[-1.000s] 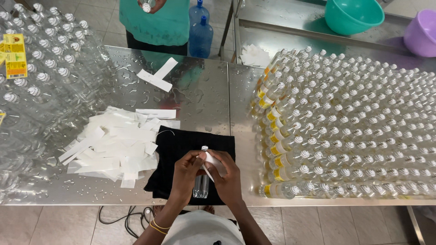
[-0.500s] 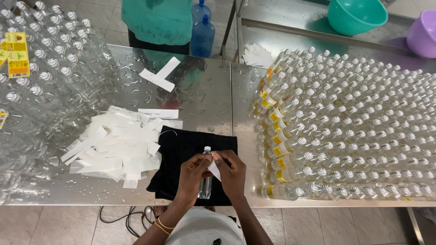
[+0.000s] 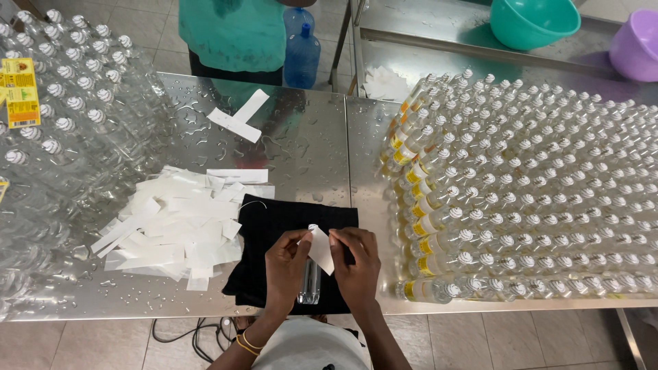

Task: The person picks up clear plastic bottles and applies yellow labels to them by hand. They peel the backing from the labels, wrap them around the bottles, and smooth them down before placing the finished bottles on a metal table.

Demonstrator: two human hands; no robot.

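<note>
A small clear bottle (image 3: 309, 282) with a white cap lies on a black cloth (image 3: 271, 240) near the table's front edge. My left hand (image 3: 284, 270) and my right hand (image 3: 356, 267) sit on either side of it. Between their fingertips both hands pinch a white label strip (image 3: 321, 249) over the bottle's upper part. To the left of the cloth lies a loose heap of white label strips (image 3: 171, 226).
Several capped bottles stand in dense rows (image 3: 534, 185) on the right; the nearest ones carry yellow labels. Clear unlabelled bottles (image 3: 62, 137) are piled on the left. A person in a teal shirt (image 3: 233, 31) stands across the wet steel table (image 3: 301, 144). Basins (image 3: 534, 20) sit behind.
The view has shifted slightly. My hands have stayed over the bottle on the cloth and worked the white label strip, which now stands out between my fingertips.
</note>
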